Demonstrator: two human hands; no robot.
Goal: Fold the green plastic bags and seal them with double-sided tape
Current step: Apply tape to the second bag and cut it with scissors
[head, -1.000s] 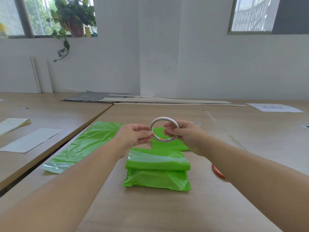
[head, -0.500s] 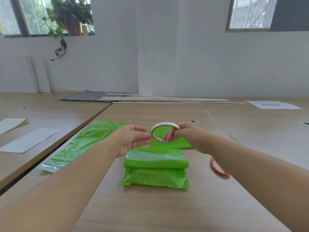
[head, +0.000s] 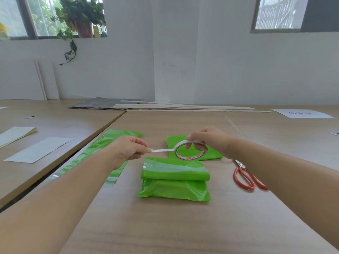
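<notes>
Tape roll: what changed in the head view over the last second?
The left hand was at the tape roll. It now pinches the free end and has pulled a short strip out to the left, so the hands are further apart. The right hand still grips the roll above the table. The folded bag lies beneath as before.

Open tabletop (head: 165, 228) before folded bag (head: 174, 188); scissors (head: 243, 177) lie to right

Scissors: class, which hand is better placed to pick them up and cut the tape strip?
Probably the right hand: the scissors lie on its side, though it must release the tape roll first. The left hand pinches the end of the strip.
</notes>
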